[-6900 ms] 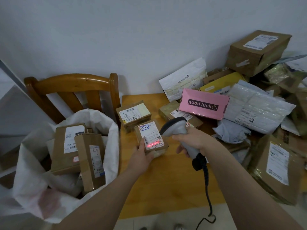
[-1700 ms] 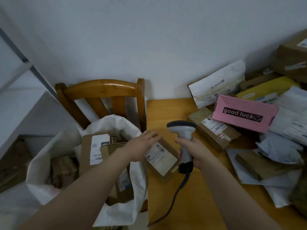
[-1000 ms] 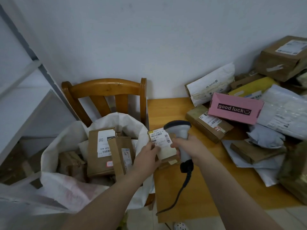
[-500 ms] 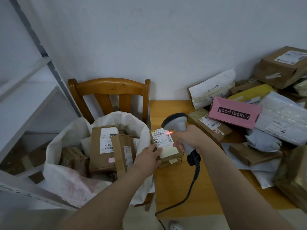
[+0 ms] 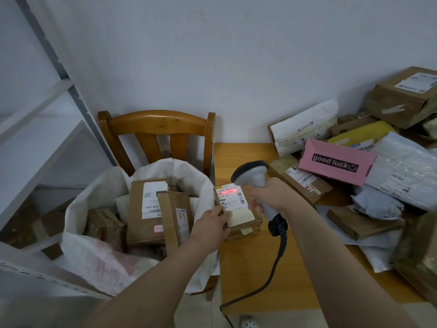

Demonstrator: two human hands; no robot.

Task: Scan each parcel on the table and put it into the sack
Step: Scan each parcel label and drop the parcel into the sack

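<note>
**Parcel under the scanner at the tabletop's left edge**

The small parcel [image 5: 237, 209] lies at the left edge of the wooden tabletop [image 5: 255, 268], just beside the sack [image 5: 99, 245]. Bare wood stays open toward the near edge, while boxes and mailers crowd the right side. The left grip [image 5: 210, 223], arm stretched forward, clasps the parcel's near-left corner. The right grip [image 5: 269, 197] is wrapped round the grey scanner [image 5: 253, 174], which casts a red line across the white label. The sack is white and woven, with brown cardboard boxes standing inside.

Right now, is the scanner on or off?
On: a red scan line glows across the label of the small parcel the left hand holds, facing the scanner the right hand grips.
</note>
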